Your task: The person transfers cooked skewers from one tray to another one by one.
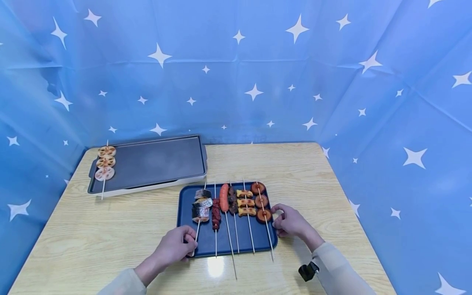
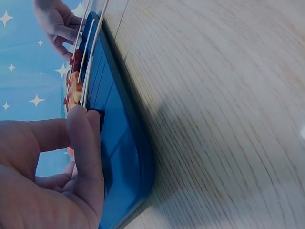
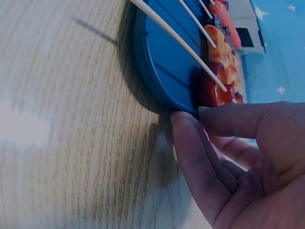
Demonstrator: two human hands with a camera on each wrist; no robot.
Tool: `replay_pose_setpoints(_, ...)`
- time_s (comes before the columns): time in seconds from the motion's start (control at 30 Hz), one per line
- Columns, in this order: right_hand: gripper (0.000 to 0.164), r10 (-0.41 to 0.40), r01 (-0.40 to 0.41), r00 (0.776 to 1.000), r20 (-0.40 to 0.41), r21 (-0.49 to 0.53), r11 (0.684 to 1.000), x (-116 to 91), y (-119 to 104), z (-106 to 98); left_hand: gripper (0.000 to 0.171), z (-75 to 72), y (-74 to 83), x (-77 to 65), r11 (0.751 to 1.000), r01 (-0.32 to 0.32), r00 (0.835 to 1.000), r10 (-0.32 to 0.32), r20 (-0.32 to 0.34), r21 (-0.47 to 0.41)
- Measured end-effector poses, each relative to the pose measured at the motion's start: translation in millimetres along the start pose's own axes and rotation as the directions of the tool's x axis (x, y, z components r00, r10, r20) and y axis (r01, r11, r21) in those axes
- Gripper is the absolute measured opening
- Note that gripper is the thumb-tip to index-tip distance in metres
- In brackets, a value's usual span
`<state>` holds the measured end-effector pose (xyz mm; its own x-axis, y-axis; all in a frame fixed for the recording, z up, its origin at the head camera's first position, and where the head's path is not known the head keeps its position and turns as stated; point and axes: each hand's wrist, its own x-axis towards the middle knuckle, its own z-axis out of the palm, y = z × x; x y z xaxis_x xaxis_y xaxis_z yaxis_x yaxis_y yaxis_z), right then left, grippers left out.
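A dark blue tray [image 1: 223, 241] lies on the table with several food skewers side by side. At its front left corner my left hand [image 1: 175, 246] pinches the stick of the fish skewer [image 1: 200, 211], though in the left wrist view the thumb [image 2: 86, 157] hides that stick. My right hand [image 1: 293, 221] pinches the tray's right rim, beside the mushroom skewer [image 1: 261, 200]. The right wrist view shows the thumb [image 3: 233, 119] and forefinger meeting at the rim. Between the outer skewers lie a red meat skewer [image 1: 216, 213], a sausage skewer [image 1: 223, 196] and others.
At the back left stands a flat electric griddle [image 1: 158, 159] with a lotus root skewer [image 1: 105, 162] along its left end. The sausage stick juts past the tray's front edge. Blue star-patterned cloth [image 1: 236, 73] hangs behind and beside the wooden table [image 1: 92, 237].
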<state>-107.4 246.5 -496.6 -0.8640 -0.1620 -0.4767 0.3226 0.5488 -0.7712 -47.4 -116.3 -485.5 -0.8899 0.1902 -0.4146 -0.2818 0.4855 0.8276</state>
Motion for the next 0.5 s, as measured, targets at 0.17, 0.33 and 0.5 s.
replay_pose_setpoints(0.17, 0.035, 0.004, -0.004, 1.0, -0.001, 0.001, 1.0, 0, 0, 0, 0.01, 5.5, -0.9, 2.4, 0.999, -0.015, 1.0, 0.015, -0.004, 0.042)
replay_pose_setpoints(0.33, 0.034, 0.005, -0.005, 1.0, -0.003, 0.004, 1.0, -1, 0, 1, 0.007, 10.7, -1.0, 2.9, 0.997, -0.037, 0.999, 0.038, -0.005, 0.07)
replay_pose_setpoints(0.5, 0.032, 0.007, -0.007, 1.0, -0.01, 0.003, 1.0, -1, 0, 1, 0.01, 15.4, 0.0, 2.5, 0.987, -0.057, 0.996, 0.066, -0.055, 0.148)
